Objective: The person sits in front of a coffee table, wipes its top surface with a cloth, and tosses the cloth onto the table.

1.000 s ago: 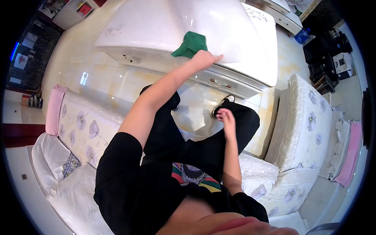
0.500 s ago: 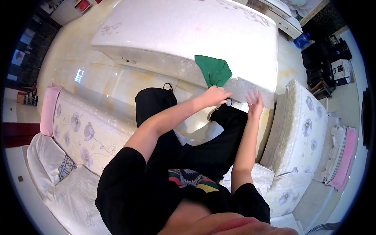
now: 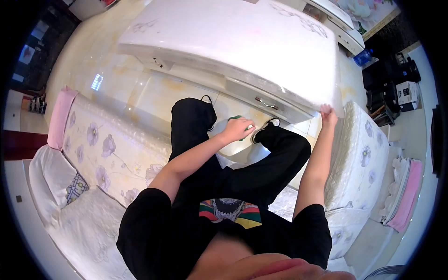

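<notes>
My left hand (image 3: pixel 239 129) is closed around a green cloth (image 3: pixel 235 117), low over the floor between my knees. Only slivers of the cloth show past the fingers. My right hand (image 3: pixel 328 114) grips the edge of a clear table cover (image 3: pixel 298 95) at the table's near right corner. With the cover raised along this side, a drawer front with a metal handle (image 3: pixel 267 103) shows below the white tabletop (image 3: pixel 224 37).
A flowered sofa (image 3: pixel 107 154) runs along the left, and another padded seat (image 3: pixel 361 154) stands close on the right. Beyond it are a blue water bottle (image 3: pixel 362 57) and a white box (image 3: pixel 407 94). The tiled floor (image 3: pixel 158 95) is shiny.
My left hand has drawn the green cloth off the table's edge, down and left. My right hand has moved right and closed on the cover, whose hanging edge is lifted, exposing the drawer.
</notes>
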`<act>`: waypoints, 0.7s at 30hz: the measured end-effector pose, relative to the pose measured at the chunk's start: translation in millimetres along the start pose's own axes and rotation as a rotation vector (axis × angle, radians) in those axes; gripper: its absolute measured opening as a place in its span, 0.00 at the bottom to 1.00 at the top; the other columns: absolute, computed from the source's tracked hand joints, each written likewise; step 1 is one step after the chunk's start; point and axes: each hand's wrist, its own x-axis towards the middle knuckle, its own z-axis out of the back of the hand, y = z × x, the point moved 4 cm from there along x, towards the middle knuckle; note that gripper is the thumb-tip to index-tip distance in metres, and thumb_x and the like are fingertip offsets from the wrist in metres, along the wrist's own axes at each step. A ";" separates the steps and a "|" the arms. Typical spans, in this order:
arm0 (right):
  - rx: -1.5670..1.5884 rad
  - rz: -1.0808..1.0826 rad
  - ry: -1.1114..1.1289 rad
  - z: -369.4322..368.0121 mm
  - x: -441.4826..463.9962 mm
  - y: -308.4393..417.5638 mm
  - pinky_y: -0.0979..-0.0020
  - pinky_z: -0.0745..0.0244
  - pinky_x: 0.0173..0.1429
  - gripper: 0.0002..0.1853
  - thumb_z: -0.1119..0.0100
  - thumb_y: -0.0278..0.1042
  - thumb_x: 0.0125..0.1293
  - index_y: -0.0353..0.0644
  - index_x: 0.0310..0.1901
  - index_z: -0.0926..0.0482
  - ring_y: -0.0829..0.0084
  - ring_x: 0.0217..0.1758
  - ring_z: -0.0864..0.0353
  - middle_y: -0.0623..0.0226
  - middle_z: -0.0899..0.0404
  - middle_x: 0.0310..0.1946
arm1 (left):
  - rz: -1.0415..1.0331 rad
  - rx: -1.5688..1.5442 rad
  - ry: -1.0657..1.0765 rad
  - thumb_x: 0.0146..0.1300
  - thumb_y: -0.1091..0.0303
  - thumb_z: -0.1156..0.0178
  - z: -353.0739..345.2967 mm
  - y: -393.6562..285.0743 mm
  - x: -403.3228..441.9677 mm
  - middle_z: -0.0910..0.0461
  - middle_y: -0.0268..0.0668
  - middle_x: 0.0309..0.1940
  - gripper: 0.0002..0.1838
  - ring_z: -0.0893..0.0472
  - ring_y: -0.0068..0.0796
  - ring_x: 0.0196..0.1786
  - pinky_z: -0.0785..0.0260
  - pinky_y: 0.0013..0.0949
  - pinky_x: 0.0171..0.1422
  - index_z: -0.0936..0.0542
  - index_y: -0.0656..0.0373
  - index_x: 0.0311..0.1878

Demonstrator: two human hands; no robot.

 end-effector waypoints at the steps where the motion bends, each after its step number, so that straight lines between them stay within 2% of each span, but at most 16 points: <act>1: -0.052 -0.018 -0.092 9.1 -7.2 -5.0 0.59 0.20 0.50 0.20 0.61 0.39 0.74 0.31 0.54 0.29 0.55 0.49 0.19 0.49 0.22 0.49 | 0.001 -0.003 -0.007 0.61 0.59 0.39 0.1 1.2 -3.1 0.20 0.36 0.28 0.09 0.19 0.40 0.34 0.28 0.38 0.36 0.19 0.52 0.38; 2: -0.149 0.017 -0.064 16.3 -20.0 -16.2 0.62 0.19 0.44 0.19 0.60 0.40 0.73 0.32 0.50 0.26 0.61 0.40 0.17 0.53 0.20 0.41 | 0.079 -0.044 0.010 0.61 0.58 0.40 -1.4 5.8 -6.3 0.20 0.37 0.26 0.09 0.20 0.39 0.32 0.28 0.38 0.35 0.19 0.52 0.37; 4: -0.226 0.072 0.064 15.8 -66.0 -52.7 0.65 0.21 0.41 0.17 0.52 0.42 0.70 0.35 0.43 0.24 0.65 0.39 0.17 0.58 0.19 0.35 | 0.157 -0.093 0.019 0.61 0.58 0.41 -2.9 12.6 -3.1 0.20 0.37 0.25 0.09 0.20 0.39 0.30 0.28 0.38 0.35 0.19 0.51 0.36; 6: -0.572 0.137 0.279 -25.0 -141.2 -64.7 0.65 0.27 0.50 0.22 0.48 0.52 0.70 0.43 0.55 0.24 0.66 0.48 0.20 0.62 0.19 0.45 | 0.255 -0.435 0.090 0.65 0.58 0.44 -9.2 18.2 -0.6 0.21 0.36 0.23 0.11 0.21 0.32 0.27 0.29 0.35 0.34 0.18 0.54 0.38; 7: -0.498 0.142 0.312 -48.3 -176.6 -61.2 0.63 0.33 0.58 0.27 0.49 0.57 0.69 0.46 0.60 0.27 0.68 0.58 0.26 0.61 0.23 0.54 | 0.324 -0.675 0.065 0.67 0.57 0.46 -4.0 10.0 4.1 0.20 0.34 0.25 0.16 0.22 0.23 0.30 0.31 0.30 0.37 0.18 0.59 0.36; 8: -0.378 -0.048 0.442 -64.6 -204.4 -67.3 0.57 0.40 0.64 0.28 0.51 0.56 0.70 0.48 0.65 0.32 0.65 0.65 0.33 0.60 0.29 0.62 | 0.346 -0.683 0.070 0.67 0.57 0.46 -5.0 9.8 9.9 0.20 0.34 0.25 0.16 0.22 0.23 0.30 0.31 0.30 0.37 0.18 0.59 0.36; 9: -0.351 -0.191 0.558 -74.4 -218.8 -86.0 0.58 0.39 0.64 0.32 0.53 0.59 0.70 0.49 0.68 0.37 0.65 0.65 0.33 0.60 0.32 0.65 | 0.337 -0.917 0.054 0.68 0.58 0.48 -6.3 11.7 19.7 0.21 0.33 0.27 0.17 0.23 0.22 0.33 0.31 0.28 0.40 0.18 0.61 0.34; 10: -0.341 -0.321 0.572 -89.6 -244.9 -92.0 0.55 0.40 0.65 0.35 0.53 0.63 0.69 0.49 0.69 0.38 0.65 0.65 0.34 0.61 0.33 0.65 | 0.317 -1.149 0.033 0.70 0.58 0.49 -3.8 11.5 26.9 0.21 0.32 0.28 0.19 0.23 0.20 0.35 0.32 0.26 0.44 0.19 0.64 0.32; 11: -0.241 -0.386 0.636 -94.5 -248.8 -119.9 0.49 0.40 0.65 0.35 0.55 0.65 0.68 0.49 0.68 0.37 0.64 0.64 0.34 0.61 0.34 0.65 | 0.320 -1.154 0.040 0.70 0.58 0.49 6.8 5.6 32.3 0.21 0.32 0.28 0.19 0.23 0.20 0.35 0.32 0.26 0.44 0.19 0.64 0.32; 12: -0.187 -0.466 0.604 -103.2 -268.1 -124.5 0.43 0.38 0.62 0.35 0.55 0.65 0.68 0.49 0.68 0.37 0.62 0.63 0.32 0.61 0.33 0.64 | 0.374 -1.360 0.018 0.70 0.60 0.50 21.5 -2.0 40.1 0.21 0.36 0.32 0.19 0.23 0.25 0.40 0.33 0.28 0.49 0.19 0.64 0.31; 13: 0.103 -0.614 0.569 -107.3 -282.2 -135.8 0.37 0.38 0.63 0.36 0.55 0.66 0.68 0.48 0.69 0.39 0.57 0.66 0.34 0.58 0.35 0.65 | 0.426 -1.564 -0.010 0.71 0.62 0.52 30.8 -4.0 44.5 0.21 0.39 0.35 0.19 0.23 0.29 0.45 0.35 0.30 0.55 0.20 0.65 0.30; 14: 0.558 -0.730 0.797 -128.1 -309.8 -125.1 0.36 0.41 0.67 0.38 0.56 0.66 0.68 0.45 0.70 0.42 0.50 0.70 0.39 0.54 0.38 0.68 | 0.424 -1.562 -0.015 0.71 0.62 0.52 36.1 0.0 44.6 0.21 0.39 0.35 0.19 0.23 0.29 0.45 0.35 0.30 0.55 0.20 0.65 0.30; 16: 0.764 -0.743 0.647 -132.9 -326.3 -149.6 0.40 0.44 0.71 0.39 0.57 0.65 0.68 0.44 0.71 0.44 0.45 0.73 0.43 0.51 0.41 0.70 | 0.167 -1.223 -0.097 0.71 0.61 0.52 57.8 7.8 40.7 0.22 0.39 0.38 0.18 0.25 0.31 0.48 0.37 0.33 0.59 0.21 0.66 0.33; 18: 0.756 -0.720 0.548 -142.6 -341.4 -162.0 0.46 0.46 0.74 0.36 0.54 0.62 0.69 0.45 0.69 0.42 0.47 0.71 0.41 0.52 0.37 0.66 | 0.191 -1.087 -0.147 0.69 0.61 0.48 41.8 22.5 18.7 0.24 0.41 0.42 0.16 0.26 0.32 0.50 0.38 0.35 0.61 0.21 0.66 0.35; 20: 0.645 -0.704 0.488 -146.4 -339.5 -178.7 0.49 0.36 0.68 0.29 0.49 0.55 0.69 0.45 0.64 0.35 0.54 0.65 0.32 0.56 0.31 0.60 | 0.456 -0.751 -0.359 0.64 0.64 0.41 -3.1 54.1 -17.4 0.24 0.37 0.43 0.11 0.25 0.28 0.47 0.34 0.33 0.55 0.21 0.63 0.34; 21: 0.475 -0.661 0.476 -140.9 -328.0 -196.0 0.51 0.31 0.63 0.25 0.47 0.52 0.69 0.45 0.60 0.32 0.59 0.61 0.29 0.59 0.28 0.57 | 0.460 -0.750 -0.355 0.64 0.64 0.41 -20.7 62.7 -30.5 0.24 0.37 0.43 0.11 0.25 0.28 0.47 0.34 0.33 0.55 0.21 0.63 0.34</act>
